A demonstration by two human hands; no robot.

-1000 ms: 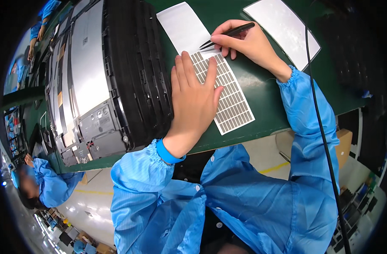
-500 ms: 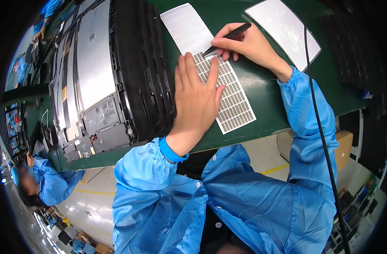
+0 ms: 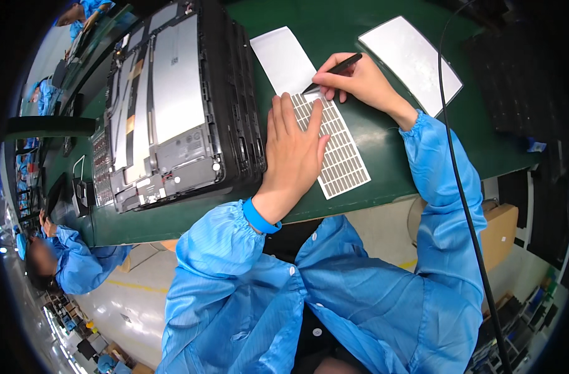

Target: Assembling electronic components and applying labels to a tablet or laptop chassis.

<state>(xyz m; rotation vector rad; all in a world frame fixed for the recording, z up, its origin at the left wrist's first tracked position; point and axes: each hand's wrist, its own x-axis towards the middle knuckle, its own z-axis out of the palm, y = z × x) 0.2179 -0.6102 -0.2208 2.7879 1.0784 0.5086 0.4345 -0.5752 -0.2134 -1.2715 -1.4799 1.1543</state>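
Over green tabletop (image 3: 390,162) (floor (image 3: 135,305) pale), left hand (image 3: 292,154) lies flat, right hand (image 3: 364,84) grips tweezers (image 3: 345,64).

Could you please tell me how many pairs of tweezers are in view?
1: the black tweezers in the right hand, tips near the top of the sheet of grey rectangles. Others may be hidden behind the black-framed stack.

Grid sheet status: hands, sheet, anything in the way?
Left hand flat on sheet of grey rectangles, covering part. Right hand gripping black tweezers, tips by top rows. Sheet on green table. Black cable in front of right sleeve, clear of sheet.
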